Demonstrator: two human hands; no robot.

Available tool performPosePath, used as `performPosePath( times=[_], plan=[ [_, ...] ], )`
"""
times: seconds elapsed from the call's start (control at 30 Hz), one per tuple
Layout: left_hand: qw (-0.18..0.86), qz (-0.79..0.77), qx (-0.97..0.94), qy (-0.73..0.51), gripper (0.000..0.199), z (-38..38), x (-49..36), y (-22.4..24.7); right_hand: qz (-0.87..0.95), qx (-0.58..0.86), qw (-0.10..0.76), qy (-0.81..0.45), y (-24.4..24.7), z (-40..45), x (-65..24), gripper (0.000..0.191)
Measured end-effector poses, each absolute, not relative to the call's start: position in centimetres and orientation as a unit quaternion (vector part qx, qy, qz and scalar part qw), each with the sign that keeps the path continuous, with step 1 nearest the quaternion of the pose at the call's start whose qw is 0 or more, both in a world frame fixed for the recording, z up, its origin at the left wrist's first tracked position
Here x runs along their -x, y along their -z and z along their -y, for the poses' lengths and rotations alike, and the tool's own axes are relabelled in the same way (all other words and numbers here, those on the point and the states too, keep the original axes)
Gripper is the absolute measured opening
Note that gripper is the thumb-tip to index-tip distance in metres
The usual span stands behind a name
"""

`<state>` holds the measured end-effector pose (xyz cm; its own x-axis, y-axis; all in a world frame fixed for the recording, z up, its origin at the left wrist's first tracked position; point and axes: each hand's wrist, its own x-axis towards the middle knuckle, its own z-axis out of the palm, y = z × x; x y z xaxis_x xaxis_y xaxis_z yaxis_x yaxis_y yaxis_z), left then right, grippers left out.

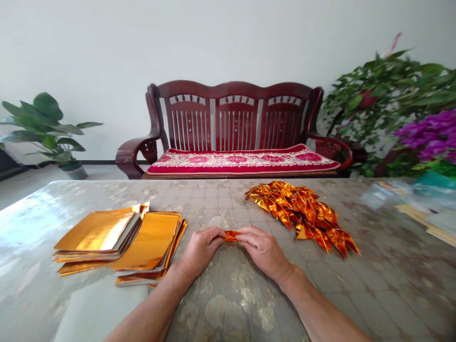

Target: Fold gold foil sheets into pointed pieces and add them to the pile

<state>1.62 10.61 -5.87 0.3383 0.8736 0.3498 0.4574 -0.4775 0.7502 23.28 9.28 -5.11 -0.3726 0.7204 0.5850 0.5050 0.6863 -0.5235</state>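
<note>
A small folded piece of shiny gold-orange foil paper (231, 236) is held between my two hands over the middle of the table. My left hand (202, 249) pinches its left end with thumb and fingers. Its right end is pinched by my right hand (265, 251). To the left lie stacks of flat gold foil sheets, one (96, 230) farther left and another (149, 240) nearer my left hand. Beyond my right hand, a pile of folded pointed foil pieces (306, 209) spreads toward the right.
The patterned table (221, 294) bears a pale sheet (101, 311) at front left. Plastic bags (386, 192) and flat papers (427, 223) lie at the right. Behind stand a red-brown wooden bench (235, 118), a potted plant (48, 126) and purple flowers (429, 135).
</note>
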Motion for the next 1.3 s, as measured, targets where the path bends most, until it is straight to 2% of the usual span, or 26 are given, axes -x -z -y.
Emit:
performPosePath(
  times=[0.47,0.8,1.1,1.3],
  plan=[
    [0.236,-0.355,-0.786,-0.447,0.021,-10.2,-2.0,5.5,0.796,0.359,0.469,-0.129,4.8,-8.7,-22.8,0.025],
    [0.205,-0.326,-0.803,-0.454,0.018,-10.0,-2.0,5.7,0.792,0.358,0.481,-0.116,5.0,-8.3,-22.5,0.026],
    [0.188,-0.342,-0.802,-0.452,0.018,-10.0,-2.0,5.7,0.76,0.393,0.493,-0.158,4.7,-8.0,-22.1,0.025],
    [0.2,-0.344,-0.8,-0.449,0.018,-10.0,-2.0,5.9,0.727,0.412,0.497,-0.232,3.5,-7.6,-22.1,0.021]
  ],
)
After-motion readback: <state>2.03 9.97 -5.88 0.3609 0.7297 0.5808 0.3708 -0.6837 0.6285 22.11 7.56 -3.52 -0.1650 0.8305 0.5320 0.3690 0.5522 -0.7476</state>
